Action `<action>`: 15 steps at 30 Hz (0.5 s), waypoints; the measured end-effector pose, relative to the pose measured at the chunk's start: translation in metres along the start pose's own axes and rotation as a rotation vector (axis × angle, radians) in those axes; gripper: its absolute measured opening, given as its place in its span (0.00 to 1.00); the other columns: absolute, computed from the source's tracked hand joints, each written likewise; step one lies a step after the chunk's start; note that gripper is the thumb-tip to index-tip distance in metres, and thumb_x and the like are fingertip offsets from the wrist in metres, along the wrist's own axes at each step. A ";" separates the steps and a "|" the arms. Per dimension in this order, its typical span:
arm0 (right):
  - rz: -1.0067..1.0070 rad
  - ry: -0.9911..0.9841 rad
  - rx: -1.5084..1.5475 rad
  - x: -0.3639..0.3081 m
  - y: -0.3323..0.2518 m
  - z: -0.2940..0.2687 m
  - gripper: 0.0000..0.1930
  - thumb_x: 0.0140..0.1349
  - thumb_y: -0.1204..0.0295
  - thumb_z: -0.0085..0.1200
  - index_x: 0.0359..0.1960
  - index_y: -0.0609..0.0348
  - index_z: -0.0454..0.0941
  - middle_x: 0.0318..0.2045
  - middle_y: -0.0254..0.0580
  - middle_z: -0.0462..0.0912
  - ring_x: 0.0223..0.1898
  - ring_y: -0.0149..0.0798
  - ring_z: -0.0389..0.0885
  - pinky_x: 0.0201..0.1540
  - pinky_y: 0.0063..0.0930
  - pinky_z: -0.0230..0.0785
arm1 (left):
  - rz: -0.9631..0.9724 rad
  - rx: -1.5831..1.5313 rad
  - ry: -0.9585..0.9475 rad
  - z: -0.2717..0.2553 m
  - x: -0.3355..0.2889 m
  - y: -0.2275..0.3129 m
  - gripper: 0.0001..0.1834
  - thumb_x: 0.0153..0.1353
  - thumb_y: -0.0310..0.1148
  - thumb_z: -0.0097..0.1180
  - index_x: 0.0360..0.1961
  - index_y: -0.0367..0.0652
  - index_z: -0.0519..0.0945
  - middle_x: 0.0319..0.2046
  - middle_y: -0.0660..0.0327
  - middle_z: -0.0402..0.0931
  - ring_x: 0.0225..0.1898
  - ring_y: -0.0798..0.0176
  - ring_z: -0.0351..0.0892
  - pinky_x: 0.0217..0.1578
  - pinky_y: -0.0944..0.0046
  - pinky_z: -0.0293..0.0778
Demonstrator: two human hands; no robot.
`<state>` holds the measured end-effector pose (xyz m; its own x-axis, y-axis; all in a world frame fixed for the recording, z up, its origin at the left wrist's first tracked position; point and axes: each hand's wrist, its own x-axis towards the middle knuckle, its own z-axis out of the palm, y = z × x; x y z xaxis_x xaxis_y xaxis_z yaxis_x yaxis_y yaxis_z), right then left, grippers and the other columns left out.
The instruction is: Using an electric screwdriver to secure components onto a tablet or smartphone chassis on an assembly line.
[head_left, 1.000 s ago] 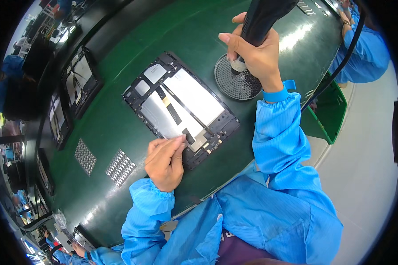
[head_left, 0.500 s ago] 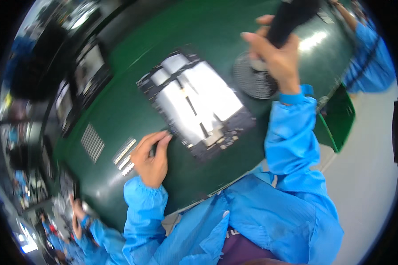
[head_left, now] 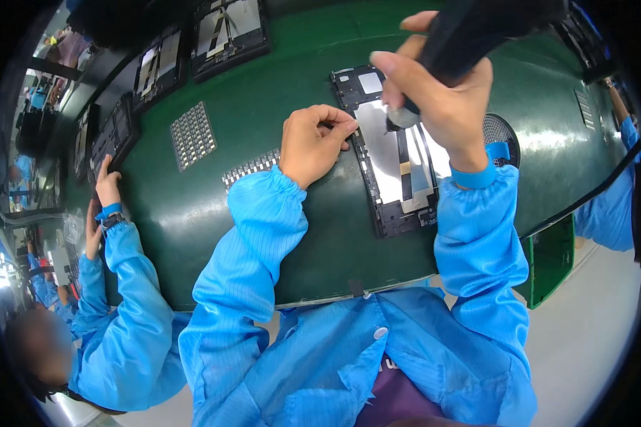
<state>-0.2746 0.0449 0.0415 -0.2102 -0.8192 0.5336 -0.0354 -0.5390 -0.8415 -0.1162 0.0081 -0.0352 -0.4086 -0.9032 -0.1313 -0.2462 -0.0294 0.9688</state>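
An opened tablet (head_left: 388, 160) lies on the green table, its silver plates and black inner frame facing up. My right hand (head_left: 445, 107) grips a black electric screwdriver (head_left: 470, 35) from above. The driver's narrow tip points down over the upper part of the tablet; whether it touches cannot be made out. At the tablet's left edge is my left hand (head_left: 317, 142), thumb and fingertips pressed together. Anything between those fingertips is too small to see. A round black gridded dish (head_left: 504, 136) sits right of the tablet, partly hidden by my right wrist.
Two sheets of small parts, a larger sheet (head_left: 193, 136) and a strip sheet (head_left: 253, 169), lie to the left. More opened tablets (head_left: 231, 35) stand along the far left. A co-worker's hand (head_left: 107, 186) is at left. A green bin (head_left: 552, 260) stands beside the table at right.
The view has turned. My right hand has brought the screwdriver from near the round dish to over the tablet. My left hand has moved up along the tablet's left edge.
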 end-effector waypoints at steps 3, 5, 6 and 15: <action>0.001 -0.025 0.027 -0.003 0.013 0.015 0.18 0.50 0.84 0.60 0.42 0.69 0.68 0.18 0.37 0.76 0.16 0.28 0.74 0.20 0.19 0.65 | 0.023 0.047 0.029 0.002 -0.002 -0.005 0.07 0.52 0.25 0.61 0.30 0.31 0.80 0.21 0.57 0.78 0.21 0.69 0.79 0.20 0.72 0.71; -0.016 -0.045 0.029 -0.002 0.016 0.021 0.17 0.51 0.83 0.60 0.41 0.69 0.68 0.18 0.36 0.76 0.17 0.27 0.74 0.20 0.19 0.64 | 0.039 0.043 0.027 0.003 -0.003 0.000 0.07 0.51 0.25 0.61 0.29 0.30 0.80 0.22 0.57 0.78 0.20 0.69 0.79 0.20 0.72 0.72; -0.015 -0.055 0.027 -0.003 0.017 0.023 0.17 0.51 0.83 0.60 0.41 0.69 0.68 0.18 0.36 0.76 0.17 0.27 0.74 0.20 0.19 0.64 | 0.056 0.048 0.017 0.002 -0.003 0.002 0.07 0.51 0.25 0.61 0.29 0.30 0.79 0.22 0.57 0.78 0.20 0.68 0.79 0.20 0.71 0.73; -0.040 -0.083 -0.016 -0.014 0.028 0.027 0.17 0.51 0.83 0.60 0.41 0.69 0.69 0.18 0.36 0.76 0.17 0.26 0.73 0.20 0.19 0.64 | -0.077 0.022 -0.097 -0.004 0.002 0.005 0.07 0.50 0.23 0.61 0.30 0.30 0.78 0.24 0.55 0.79 0.22 0.65 0.81 0.16 0.70 0.75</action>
<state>-0.2461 0.0356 0.0130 -0.1262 -0.8108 0.5716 -0.0584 -0.5691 -0.8202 -0.1142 0.0044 -0.0300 -0.4702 -0.8532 -0.2258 -0.2988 -0.0869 0.9503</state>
